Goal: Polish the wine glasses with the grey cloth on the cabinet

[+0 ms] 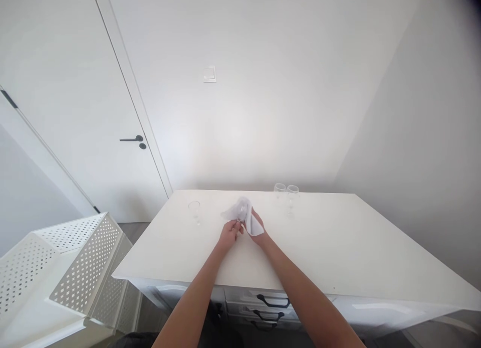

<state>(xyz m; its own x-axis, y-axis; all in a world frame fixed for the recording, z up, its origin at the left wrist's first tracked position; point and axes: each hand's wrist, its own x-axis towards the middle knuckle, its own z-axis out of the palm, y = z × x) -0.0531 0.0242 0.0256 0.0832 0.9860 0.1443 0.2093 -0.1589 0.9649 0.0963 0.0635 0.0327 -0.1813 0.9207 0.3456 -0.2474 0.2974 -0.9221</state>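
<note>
Over the middle of the white cabinet top, my left hand [231, 232] pinches the stem end of a wine glass [243, 210]. A white cloth [256, 226] is wrapped about the glass bowl, and my right hand [259, 223] is closed round the cloth from the right side. The cloth hides much of the glass and most of my right fingers. To the left of my hands stands another clear wine glass [194, 210], upright. Two more wine glasses, one nearer [292, 195] and one behind it [279, 188], stand close together at the right.
The white cabinet top [338, 247] runs along the wall, with black-handled drawers [272, 303] below its front edge. White perforated baskets [82, 263] stand at the left. Behind them is a white door with a dark handle [131, 139].
</note>
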